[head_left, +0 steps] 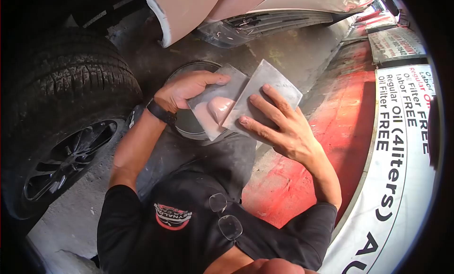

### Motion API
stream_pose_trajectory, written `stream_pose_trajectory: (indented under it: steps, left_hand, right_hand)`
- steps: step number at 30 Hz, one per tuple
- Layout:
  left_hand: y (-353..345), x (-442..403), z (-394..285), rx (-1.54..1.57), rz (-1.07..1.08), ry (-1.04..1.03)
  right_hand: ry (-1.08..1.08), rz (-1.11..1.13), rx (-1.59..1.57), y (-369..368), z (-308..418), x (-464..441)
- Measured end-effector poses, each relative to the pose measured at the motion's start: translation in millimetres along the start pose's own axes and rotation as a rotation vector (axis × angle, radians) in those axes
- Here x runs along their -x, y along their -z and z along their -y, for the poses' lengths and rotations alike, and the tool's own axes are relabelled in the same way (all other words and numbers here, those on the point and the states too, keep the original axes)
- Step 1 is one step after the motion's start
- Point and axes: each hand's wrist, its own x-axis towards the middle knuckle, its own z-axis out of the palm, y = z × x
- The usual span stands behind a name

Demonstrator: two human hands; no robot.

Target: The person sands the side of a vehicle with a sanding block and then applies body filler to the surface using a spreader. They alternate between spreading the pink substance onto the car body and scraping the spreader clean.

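In the middle of the frame, we see two flat plates, thin and four-sided, their grey surfaces dull and smeared. The left hand (189,87) holds the first plate (232,79), with its thumb lying on the upper face and its other fingers going under. On this plate, toward its lower part, sits a pink paste (220,109), smooth and a little shiny, in a rounded lump with a flatter layer beside it. The right hand (283,129) holds the second plate (265,82), three fingers spread apart over its face; its thumb is hidden from us. The edge of this plate is beside the lump, but whether they touch we cannot tell. Below the plates we see a round container (188,122), partly covered by them and by the left hand, so its content is hard to make out. A dark watch (161,112) is on the left wrist. At the left side stands a ribbed black tire (71,70) with a spoked wheel (71,155), its outer parts lost in shadow. Pale car panels (189,11) are cut off by the top edge. At the bottom, eyeglasses (230,226) hang on a black shirt (189,245); at the right we see red-painted ground (283,193) and a white printed sign (373,217), also cut off.
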Motion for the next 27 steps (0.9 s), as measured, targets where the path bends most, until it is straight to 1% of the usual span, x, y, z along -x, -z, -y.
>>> stream_pose_trajectory:
  steps: [1, 2, 4, 5, 6, 7, 9, 10, 13, 16, 19, 23, 27]
  left_hand:
    - [-1, 0, 1, -0.015, 0.01, 0.006]
    - [2, 0, 4, -0.036, 0.009, -0.038]
    - [15, -3, 10, -0.085, 0.014, -0.147]
    - [20, -3, 9, 0.017, -0.01, -0.134]
    - [24, -3, 11, 0.121, -0.026, -0.119]
    - [29, -5, 15, 0.226, -0.04, -0.097]
    - [49, -14, 27, 0.215, -0.11, -0.089]
    - [56, -18, 35, 0.218, -0.153, -0.084]
    - [63, -29, 55, 0.148, -0.213, -0.095]
    - [59, -27, 58, 0.118, -0.223, -0.091]
    - [60, -30, 56, 0.157, -0.216, -0.1]
    - [64, -33, 58, 0.231, -0.212, -0.115]
    - [62, -32, 57, 0.228, -0.197, -0.107]
  right_hand:
    - [0.012, 0.013, -0.021, -1, 1, -4]
    - [0.024, 0.026, -0.04, -2, 1, -8]
    - [0.006, 0.15, -0.038, -2, 5, -8]
    - [-0.004, 0.212, -0.023, 1, 2, -7]
    - [0.056, 0.279, 0.088, 8, -2, -7]
    - [0.032, 0.265, 0.184, 13, -10, -6]
    - [-0.008, 0.236, 0.358, 16, -28, -9]
    - [-0.024, 0.14, 0.488, 27, -37, -17]
    - [-0.074, -0.026, 0.753, 53, -58, -58]
    - [0.039, -0.143, 0.841, 57, -80, -86]
    - [0.093, -0.165, 0.91, 65, -98, -103]
    - [0.108, -0.173, 0.932, 74, -108, -112]
    - [0.126, -0.197, 0.947, 75, -111, -118]
